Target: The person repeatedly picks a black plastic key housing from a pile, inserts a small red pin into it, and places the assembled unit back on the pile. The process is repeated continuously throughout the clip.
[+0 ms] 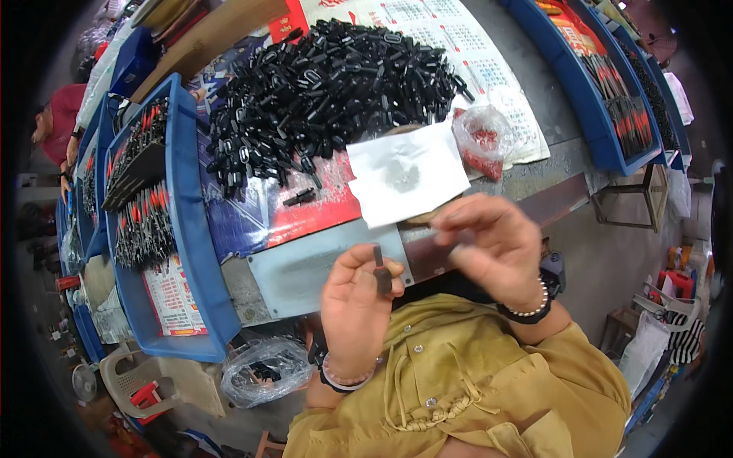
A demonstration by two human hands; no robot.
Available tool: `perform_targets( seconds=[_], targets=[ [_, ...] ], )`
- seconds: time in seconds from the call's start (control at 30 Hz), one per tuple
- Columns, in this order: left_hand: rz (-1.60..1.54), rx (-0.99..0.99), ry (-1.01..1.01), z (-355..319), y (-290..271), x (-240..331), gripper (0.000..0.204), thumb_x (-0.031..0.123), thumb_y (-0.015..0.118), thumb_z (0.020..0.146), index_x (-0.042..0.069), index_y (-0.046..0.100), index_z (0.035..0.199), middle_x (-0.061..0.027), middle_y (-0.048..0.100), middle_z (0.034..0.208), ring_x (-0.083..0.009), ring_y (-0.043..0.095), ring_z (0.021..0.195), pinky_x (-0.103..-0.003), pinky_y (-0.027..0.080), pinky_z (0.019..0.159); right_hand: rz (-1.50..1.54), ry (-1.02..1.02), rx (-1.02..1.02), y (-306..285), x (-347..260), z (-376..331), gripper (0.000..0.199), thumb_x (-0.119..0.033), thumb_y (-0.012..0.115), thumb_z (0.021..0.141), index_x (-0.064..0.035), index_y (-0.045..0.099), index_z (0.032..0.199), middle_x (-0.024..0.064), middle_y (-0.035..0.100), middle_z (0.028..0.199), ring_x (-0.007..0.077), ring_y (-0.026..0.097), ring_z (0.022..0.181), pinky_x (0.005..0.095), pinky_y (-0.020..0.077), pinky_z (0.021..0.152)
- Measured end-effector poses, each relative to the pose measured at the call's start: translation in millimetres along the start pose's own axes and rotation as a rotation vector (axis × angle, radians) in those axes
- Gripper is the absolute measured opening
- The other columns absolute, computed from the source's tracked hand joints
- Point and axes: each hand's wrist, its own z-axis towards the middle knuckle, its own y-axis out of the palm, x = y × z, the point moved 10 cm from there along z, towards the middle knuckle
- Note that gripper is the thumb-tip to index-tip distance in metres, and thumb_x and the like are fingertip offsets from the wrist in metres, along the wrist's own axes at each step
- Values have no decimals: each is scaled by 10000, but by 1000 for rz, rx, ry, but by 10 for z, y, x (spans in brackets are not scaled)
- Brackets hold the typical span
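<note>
My left hand (355,305) is raised over the table's front edge, thumb and fingers closed on a small black plastic part (382,278) with a narrow stem pointing up. To its right, my right hand (492,248) hovers with bent fingers. Its fingertips are smeared by motion, and whether anything is between them cannot be made out. Beyond the hands lies a sheet of white paper (431,172) with a greyish patch of tiny bits on it. A clear plastic bag (485,133) of small red pieces touches the paper's right side. Farther back is a large heap of black plastic parts (328,91).
Blue trays (179,229) of black-and-red parts stand at the left, with another blue tray (611,145) at the right. A metal plate (294,278) lies along the table's front edge. Below hangs a clear bag (267,374). Another person (61,122) is at far left.
</note>
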Motion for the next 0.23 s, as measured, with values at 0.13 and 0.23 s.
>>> perform_targets(
  seconds=[0.13,0.23],
  targets=[
    [-40,-55,-120,60,60,30,337,117,512,966,-33,477,1266,-128,593,1016,-169,557,894,-302,467,781,-39,-21,216,-576,-235,203,85,15,561,895,33,588,974,110,652,939,110,606,796,231,501,720],
    [-68,-122,-172,107,103,103,387,151,539,957,-28,466,1293,-128,579,1051,-189,552,909,-304,465,781,124,-61,237,-762,-336,297,107,-41,537,938,31,583,1001,126,658,934,123,603,775,231,495,729]
  ],
)
